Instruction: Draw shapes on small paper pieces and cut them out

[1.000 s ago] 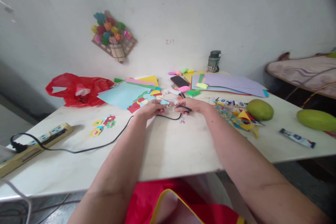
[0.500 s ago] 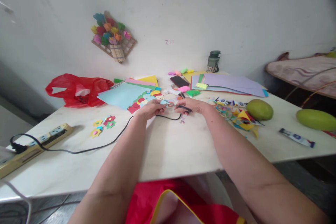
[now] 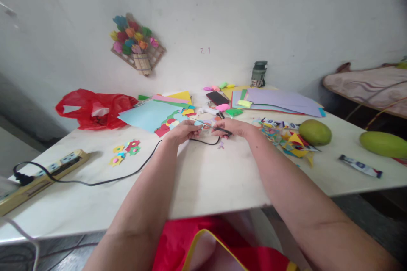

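Observation:
My left hand point(image 3: 187, 131) is closed on a small piece of light blue paper point(image 3: 198, 123) above the middle of the white table point(image 3: 219, 186). Just to its right, my right hand point(image 3: 228, 128) is closed round dark-handled scissors point(image 3: 224, 131). The blades point left, at the paper between my hands. Cut red, green and yellow paper shapes point(image 3: 165, 127) lie behind my left hand. Paper flowers point(image 3: 117, 159) in yellow, red and green rest on the table at the left.
A black cord point(image 3: 127, 176) runs from the power strip point(image 3: 60, 167) toward my hands. Around the table are a red bag point(image 3: 98, 112), blue paper point(image 3: 143, 115), a phone point(image 3: 218, 98), purple paper point(image 3: 282, 99), scraps point(image 3: 292, 142), green fruits point(image 3: 314, 132) and a tube point(image 3: 359, 166).

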Tool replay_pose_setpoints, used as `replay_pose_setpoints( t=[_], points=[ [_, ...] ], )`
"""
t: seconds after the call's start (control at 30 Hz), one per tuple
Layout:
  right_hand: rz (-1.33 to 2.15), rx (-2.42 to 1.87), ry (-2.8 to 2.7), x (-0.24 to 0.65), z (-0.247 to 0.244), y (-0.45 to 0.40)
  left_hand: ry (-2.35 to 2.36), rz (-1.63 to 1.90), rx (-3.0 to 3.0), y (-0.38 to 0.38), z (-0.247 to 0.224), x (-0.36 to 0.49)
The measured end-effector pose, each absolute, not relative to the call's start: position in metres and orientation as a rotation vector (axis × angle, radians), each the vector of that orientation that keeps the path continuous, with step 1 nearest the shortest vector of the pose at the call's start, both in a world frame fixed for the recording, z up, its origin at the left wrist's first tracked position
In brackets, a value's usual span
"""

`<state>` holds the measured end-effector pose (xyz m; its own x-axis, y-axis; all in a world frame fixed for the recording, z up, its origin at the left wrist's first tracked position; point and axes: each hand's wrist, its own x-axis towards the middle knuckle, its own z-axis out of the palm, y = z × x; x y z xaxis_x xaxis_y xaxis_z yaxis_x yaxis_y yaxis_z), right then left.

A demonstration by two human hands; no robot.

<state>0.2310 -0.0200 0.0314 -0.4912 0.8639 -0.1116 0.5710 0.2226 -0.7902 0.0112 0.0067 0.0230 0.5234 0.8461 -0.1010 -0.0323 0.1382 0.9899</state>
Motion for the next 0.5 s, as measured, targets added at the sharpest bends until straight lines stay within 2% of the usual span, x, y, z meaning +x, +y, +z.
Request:
replay_pose_setpoints(
  t=[0.5],
  points=[
    [1.17, -1.32, -2.149, 0.2292, 0.0321, -0.0208, 0.823, 0.747, 1.264, 0.0078, 0.0219, 0.0114]
  ],
)
